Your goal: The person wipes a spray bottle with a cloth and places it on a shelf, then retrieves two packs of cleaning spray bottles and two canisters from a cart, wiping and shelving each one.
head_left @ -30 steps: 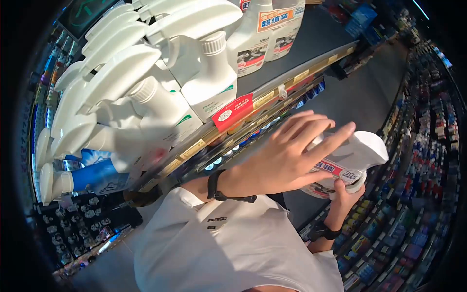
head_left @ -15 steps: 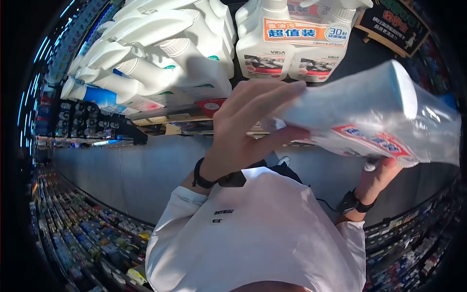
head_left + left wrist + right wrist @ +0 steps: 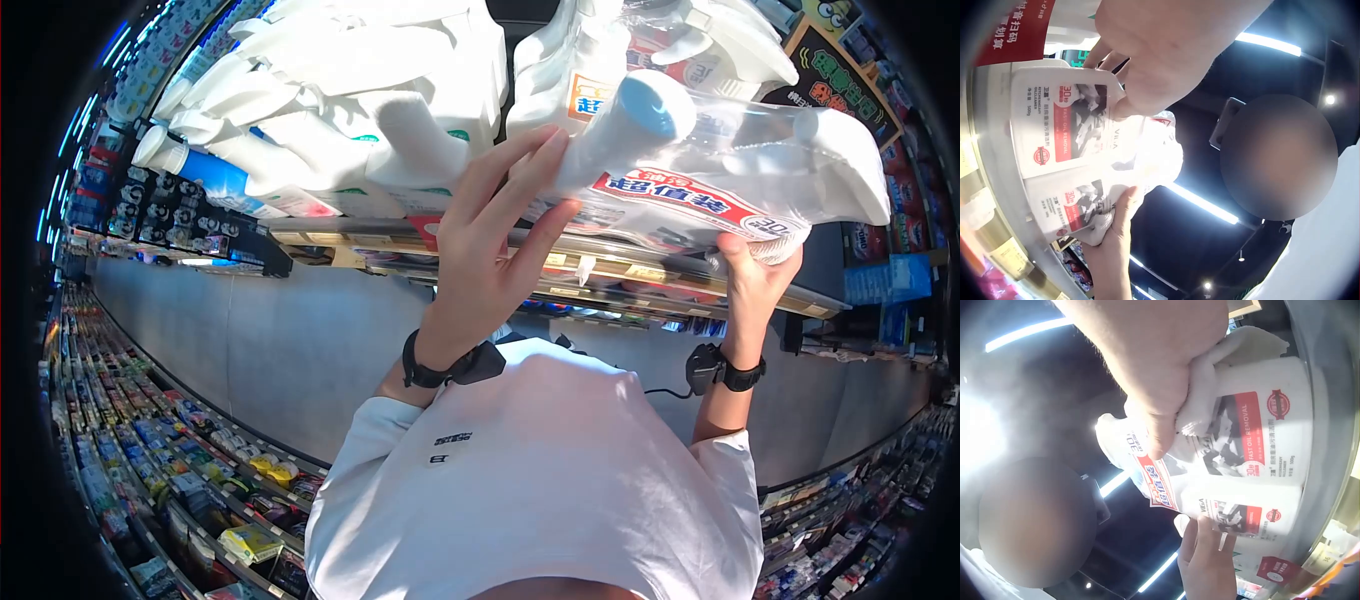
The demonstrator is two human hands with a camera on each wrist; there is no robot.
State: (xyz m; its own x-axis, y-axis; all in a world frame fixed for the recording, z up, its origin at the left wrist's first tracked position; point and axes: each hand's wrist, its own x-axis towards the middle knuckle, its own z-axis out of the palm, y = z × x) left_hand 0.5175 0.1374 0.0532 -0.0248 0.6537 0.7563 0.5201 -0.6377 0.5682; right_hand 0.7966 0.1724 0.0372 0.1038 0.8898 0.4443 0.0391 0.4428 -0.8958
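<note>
Both hands hold a shrink-wrapped twin pack of white kitchen cleaner spray bottles [image 3: 680,205] with a red-and-white band. My right hand [image 3: 765,285] grips the neck area under the trigger head, its thumb on the wrap. At the other side, my left hand [image 3: 500,230] has its thumb in front and fingers along the bottle's edge, as the left wrist view shows. The bottle bases [image 3: 1302,425] are right at the grey shelf [image 3: 1325,425] in the right wrist view. Matching packs [image 3: 590,85] with orange bands stand just behind.
White spray bottles [image 3: 330,110] crowd the shelf at left, beside a blue bottle [image 3: 212,172]. A red card [image 3: 1013,31] hangs at the shelf edge. At back right stands a chalkboard sign [image 3: 835,80]. Stocked shelves [image 3: 190,470] line the aisle behind the person.
The pack has moved from over the aisle up to the shelf front, with the right hand still gripping it. My left hand has come onto its side. The head view has turned towards the shelf.
</note>
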